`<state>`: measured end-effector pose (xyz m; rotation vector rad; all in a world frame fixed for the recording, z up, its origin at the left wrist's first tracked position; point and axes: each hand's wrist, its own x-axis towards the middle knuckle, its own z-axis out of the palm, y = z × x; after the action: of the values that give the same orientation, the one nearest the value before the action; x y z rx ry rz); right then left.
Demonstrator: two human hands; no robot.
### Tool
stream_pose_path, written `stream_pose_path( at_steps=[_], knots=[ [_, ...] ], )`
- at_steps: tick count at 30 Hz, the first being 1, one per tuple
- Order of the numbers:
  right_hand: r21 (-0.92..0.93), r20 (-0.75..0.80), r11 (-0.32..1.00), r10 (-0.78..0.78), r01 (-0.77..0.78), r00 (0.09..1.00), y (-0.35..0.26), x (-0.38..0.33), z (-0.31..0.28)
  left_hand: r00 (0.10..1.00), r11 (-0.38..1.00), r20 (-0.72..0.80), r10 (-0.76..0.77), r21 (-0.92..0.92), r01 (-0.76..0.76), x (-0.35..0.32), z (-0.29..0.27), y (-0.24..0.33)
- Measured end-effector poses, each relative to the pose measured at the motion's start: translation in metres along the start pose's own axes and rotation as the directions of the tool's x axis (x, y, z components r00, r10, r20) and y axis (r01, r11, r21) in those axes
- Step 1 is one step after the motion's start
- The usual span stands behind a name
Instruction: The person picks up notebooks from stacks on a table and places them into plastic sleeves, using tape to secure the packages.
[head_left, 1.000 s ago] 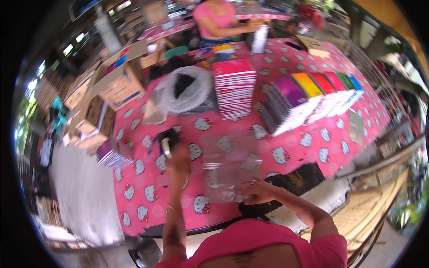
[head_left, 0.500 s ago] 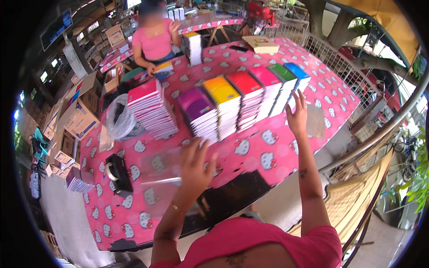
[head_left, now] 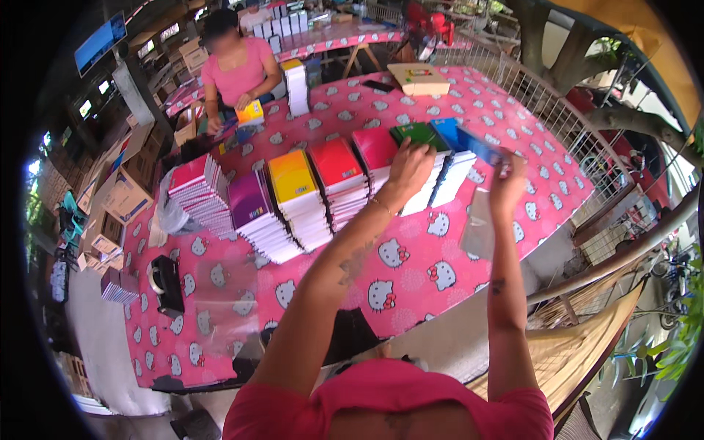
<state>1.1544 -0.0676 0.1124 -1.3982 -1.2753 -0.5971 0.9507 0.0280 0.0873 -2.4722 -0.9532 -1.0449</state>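
Observation:
A row of spiral notebook stacks runs across the table: purple (head_left: 251,199), yellow (head_left: 291,176), red (head_left: 338,163), pink (head_left: 376,149), green (head_left: 419,133) and blue (head_left: 444,127). My left hand (head_left: 411,167) reaches over the green stack, its fingers curled on the top green notebook near the front edge. At the right end, my right hand (head_left: 510,183) grips a blue notebook (head_left: 480,144), lifted at a tilt beside the blue stack and smeared by motion. Its fingertips are partly blurred. A clear plastic sheet (head_left: 480,224) lies below the right hand.
Left of the row stand another stack of pink notebooks (head_left: 198,183) and a black tape dispenser (head_left: 167,286). More clear plastic (head_left: 227,301) lies near the front edge. Across the table a person (head_left: 238,70) handles a yellow notebook (head_left: 250,112) beside a tall stack (head_left: 296,88).
My left hand has moved from the purple stack rightward to the green one. My right hand now has a blue notebook off its stack. The view has shifted right.

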Motion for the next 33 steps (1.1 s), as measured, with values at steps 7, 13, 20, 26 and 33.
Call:
stream_pose_path(
  at_steps=[7,13,20,26,33],
  knots=[
    [0.666,0.427,0.583,0.215,-0.466,0.878,-0.01,-0.12,-0.064,0.891,0.877,-0.316,-0.327,-0.452,0.161,-0.04,-0.178,0.029],
    [0.552,0.826,0.542,-0.25,-0.634,0.505,-0.047,-0.273,0.031,0.844,0.861,0.273,-0.462,-0.091,0.501,-0.19,-0.149,0.05],
    [0.558,0.41,0.816,-0.426,0.148,0.806,-0.155,-0.13,0.046,0.792,0.785,-0.034,-0.61,-0.163,0.598,-0.23,-0.098,0.031],
    [0.506,0.423,0.781,-0.595,0.366,0.683,-0.175,-0.072,0.078,0.907,0.838,-0.011,-0.421,0.378,0.393,-0.169,-0.187,-0.049],
    [0.733,0.68,0.204,-0.174,-0.649,0.712,-0.1,-0.173,0.02,0.849,0.868,-0.266,-0.457,0.075,0.491,-0.196,-0.228,0.017]
  ],
)
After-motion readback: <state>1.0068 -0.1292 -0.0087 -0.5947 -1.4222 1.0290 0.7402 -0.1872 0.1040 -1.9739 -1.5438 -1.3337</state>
